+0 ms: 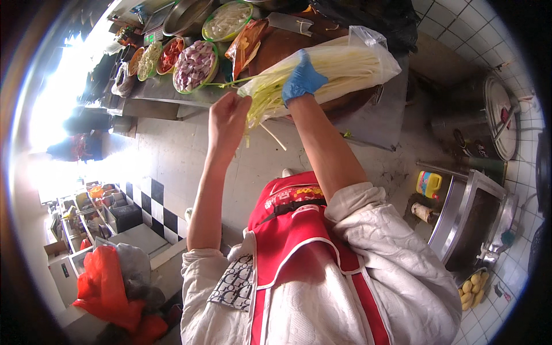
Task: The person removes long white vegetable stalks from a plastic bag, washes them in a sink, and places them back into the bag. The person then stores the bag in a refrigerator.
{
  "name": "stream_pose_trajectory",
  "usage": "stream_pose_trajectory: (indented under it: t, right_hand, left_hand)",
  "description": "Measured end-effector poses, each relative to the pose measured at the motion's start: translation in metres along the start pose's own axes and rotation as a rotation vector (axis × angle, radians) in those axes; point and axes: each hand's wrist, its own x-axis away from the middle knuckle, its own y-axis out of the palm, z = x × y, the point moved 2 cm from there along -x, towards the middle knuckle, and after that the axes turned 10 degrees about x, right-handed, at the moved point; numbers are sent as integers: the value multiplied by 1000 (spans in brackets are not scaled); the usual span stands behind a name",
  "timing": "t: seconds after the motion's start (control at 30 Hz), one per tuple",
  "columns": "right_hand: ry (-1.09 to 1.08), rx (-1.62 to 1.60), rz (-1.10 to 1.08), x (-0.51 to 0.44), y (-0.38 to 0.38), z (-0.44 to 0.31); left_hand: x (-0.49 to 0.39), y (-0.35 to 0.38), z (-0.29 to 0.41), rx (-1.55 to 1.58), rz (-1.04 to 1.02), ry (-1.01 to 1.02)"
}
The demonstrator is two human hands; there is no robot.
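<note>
A clear plastic bag [345,64] holds a long bundle of pale stalks with yellow-green ends, perhaps garlic chives, above a round brown chopping board [276,47]. My right hand [304,79], in a blue glove, lies over the bag and grips it around the middle. My bare left hand [229,114] is closed at the bag's leafy end, on the bag's edge or some stalks; which one I cannot tell. A few stalks [274,136] hang loose below the bag. Behind the bag, a cleaver [290,23] lies on the board.
Baskets of chopped onion [195,64], red pieces [170,54] and white slices [227,20] stand on the table's left, beside an orange packet [246,45]. At right are a large metal pot [474,116], a yellow jug [428,184] and a steel sink [472,215]. A red bag [103,276] lies lower left.
</note>
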Motion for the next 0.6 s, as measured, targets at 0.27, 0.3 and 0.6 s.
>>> stream_pose_trajectory:
  t: [0.27, 0.3, 0.6]
  right_hand:
    - [-527, 2098, -393, -22, -2, 0]
    - [-656, 2395, -480, -17, -2, 0]
    - [-196, 1230, -1395, -98, -25, -1]
  left_hand:
    - [29, -16, 30, 241, 37, -179]
    - [39, -8, 36, 267, 27, -181]
    - [21, -16, 21, 536, 16, -225]
